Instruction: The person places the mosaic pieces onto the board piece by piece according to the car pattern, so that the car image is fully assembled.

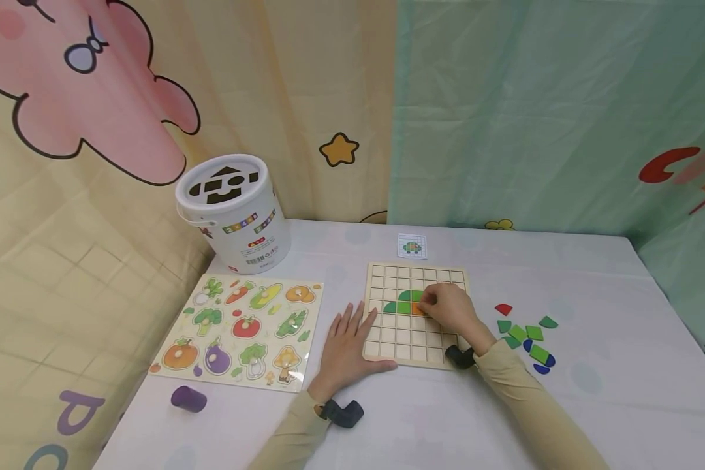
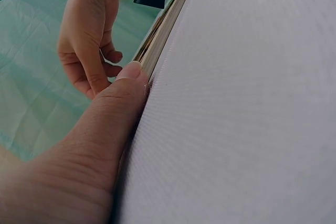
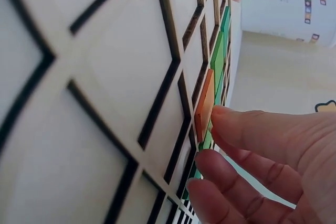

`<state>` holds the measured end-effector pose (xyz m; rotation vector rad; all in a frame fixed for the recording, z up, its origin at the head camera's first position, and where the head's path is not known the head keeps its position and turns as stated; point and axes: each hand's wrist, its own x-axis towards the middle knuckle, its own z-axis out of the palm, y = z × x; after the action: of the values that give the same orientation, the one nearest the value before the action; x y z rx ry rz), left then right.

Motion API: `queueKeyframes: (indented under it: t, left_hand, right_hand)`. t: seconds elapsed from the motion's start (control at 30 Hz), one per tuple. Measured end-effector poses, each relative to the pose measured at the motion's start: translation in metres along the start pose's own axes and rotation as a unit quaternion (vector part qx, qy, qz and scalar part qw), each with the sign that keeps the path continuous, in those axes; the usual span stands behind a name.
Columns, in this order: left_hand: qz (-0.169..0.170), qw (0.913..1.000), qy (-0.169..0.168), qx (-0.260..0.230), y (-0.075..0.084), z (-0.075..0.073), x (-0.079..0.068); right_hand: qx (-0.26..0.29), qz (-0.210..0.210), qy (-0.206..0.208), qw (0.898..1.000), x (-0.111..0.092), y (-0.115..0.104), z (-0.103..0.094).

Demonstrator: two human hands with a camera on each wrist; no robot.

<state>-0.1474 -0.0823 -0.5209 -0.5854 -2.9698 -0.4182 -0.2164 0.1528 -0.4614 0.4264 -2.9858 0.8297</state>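
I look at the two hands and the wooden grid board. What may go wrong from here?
1. The orange tile at the tips of the right hand might not seat flat; it looks slightly raised in the right wrist view.
2. The right hand is also close to the green tiles on the wooden grid board and might nudge them.
3. The left hand touches the board's edge; a push might shift everything.

Ahead of you, beige curtain (image 1: 282,78) meets pale green curtain (image 1: 523,130), both in loose folds. Upper left: pink cartoon animal (image 1: 100,117) with pale bow (image 1: 82,59); toward middle, orange star (image 1: 339,149). Yellow flower (image 1: 499,224) low on green side, just above far edge of white-covered table (image 1: 423,418). Red shape (image 1: 652,168) to your far right, purple letter (image 1: 82,397) at lower left. Light soft, even.
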Motion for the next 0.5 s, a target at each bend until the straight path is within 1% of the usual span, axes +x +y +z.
queueKeyframes:
  t: [0.3,0.4,0.5]
  left_hand:
    - [-0.003,1.0000,-0.002,-0.005,0.001,-0.001,0.000]
    - [-0.004,1.0000,-0.002,-0.004,0.001,-0.002,0.000]
    - [-0.001,1.0000,0.001,-0.005,0.001,-0.001,0.000]
  right_hand:
    - [-0.008,0.003,-0.018,1.000,-0.003,0.002,-0.002]
    - [-0.006,0.009,-0.024,1.000,-0.005,0.003,-0.007]
    - [-0.001,0.016,-0.021,1.000,-0.007,0.006,-0.014]
